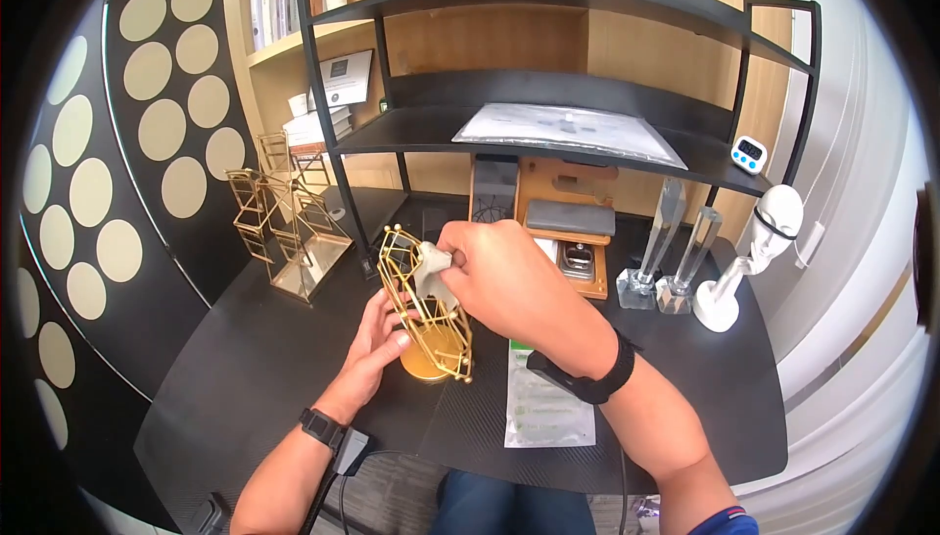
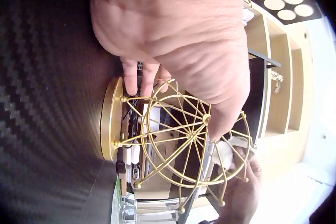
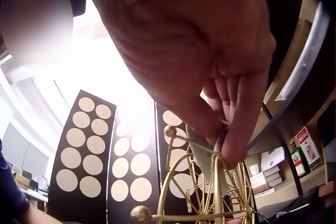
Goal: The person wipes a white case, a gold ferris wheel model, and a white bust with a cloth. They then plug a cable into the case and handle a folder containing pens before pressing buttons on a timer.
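A gold wire Ferris wheel model (image 2: 192, 136) stands on its round gold base (image 1: 421, 367) near the middle of the black desk. My left hand (image 1: 370, 344) steadies it from the left, with the thumb at the hub and the other fingers reaching behind the wheel. Between thumb and fingers, my right hand (image 1: 504, 276) pinches a pale grey-white cloth (image 1: 432, 266) at the upper rim. In the right wrist view the cloth (image 3: 202, 155) hangs down among the gold bars. Part of it is hidden behind the wheel in the left wrist view.
A white plastic packet (image 1: 548, 408) lies in front of my right forearm. Another gold wire ornament (image 1: 294, 232) stands at the left. Crystal trophies (image 1: 658, 241) and a white head figurine (image 1: 729, 290) stand at the right. A black shelf (image 1: 411, 129) spans the back.
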Tool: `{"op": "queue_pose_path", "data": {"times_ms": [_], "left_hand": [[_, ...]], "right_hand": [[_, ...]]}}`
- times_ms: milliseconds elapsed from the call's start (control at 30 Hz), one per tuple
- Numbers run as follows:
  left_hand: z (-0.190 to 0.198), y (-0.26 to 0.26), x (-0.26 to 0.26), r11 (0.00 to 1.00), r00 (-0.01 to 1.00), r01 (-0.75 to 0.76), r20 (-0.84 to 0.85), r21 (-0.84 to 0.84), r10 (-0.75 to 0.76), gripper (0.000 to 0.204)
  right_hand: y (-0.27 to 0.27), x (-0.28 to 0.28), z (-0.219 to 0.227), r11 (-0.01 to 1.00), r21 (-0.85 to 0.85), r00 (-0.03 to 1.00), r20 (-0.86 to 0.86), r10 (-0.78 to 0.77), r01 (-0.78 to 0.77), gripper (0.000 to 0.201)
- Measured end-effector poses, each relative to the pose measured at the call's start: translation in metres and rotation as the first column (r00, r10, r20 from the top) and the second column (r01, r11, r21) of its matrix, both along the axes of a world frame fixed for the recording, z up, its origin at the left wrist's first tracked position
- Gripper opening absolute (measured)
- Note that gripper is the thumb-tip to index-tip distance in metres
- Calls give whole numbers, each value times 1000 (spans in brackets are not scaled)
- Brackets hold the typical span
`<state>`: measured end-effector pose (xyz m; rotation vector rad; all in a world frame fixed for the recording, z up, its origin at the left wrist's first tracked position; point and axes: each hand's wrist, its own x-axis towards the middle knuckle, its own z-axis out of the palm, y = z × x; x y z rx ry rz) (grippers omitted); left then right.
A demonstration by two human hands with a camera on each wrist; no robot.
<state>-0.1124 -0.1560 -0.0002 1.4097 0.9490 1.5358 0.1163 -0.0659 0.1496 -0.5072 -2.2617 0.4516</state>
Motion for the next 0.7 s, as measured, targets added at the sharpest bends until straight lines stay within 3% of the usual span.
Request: {"op": "queue_pose_path", "data": {"times_ms": [133, 300, 400, 467, 533, 600, 700], "left_hand": [[4, -2, 1, 999, 1000, 23, -16, -24, -23, 90], [5, -2, 3, 999, 1000, 9, -6, -50, -9, 92], [7, -1, 4, 999, 1000, 13, -22, -49, -14, 91], [4, 1, 2, 998, 999, -18, -45, -58, 15, 103], [1, 2, -1, 999, 999, -4, -45, -40, 2, 96], [0, 1, -2, 999, 999, 13, -44, -32, -15, 89], [5, 0, 2, 999, 999, -15, -50, -38, 13, 87]], "right_hand": [[-2, 4, 4, 984, -138, 994, 15, 112, -109, 24], [3, -1, -6, 996, -73, 996, -71, 52, -57, 15], [5, -2, -10, 996, -77, 998, -38, 45, -48, 10], [13, -7, -22, 996, -48, 998, -17, 68, -69, 10], [16, -9, -27, 995, -30, 996, 10, 91, -91, 11], [15, -8, -26, 993, -81, 981, 165, 99, -87, 12], [17, -7, -24, 996, -23, 984, 155, 93, -90, 17]]}}
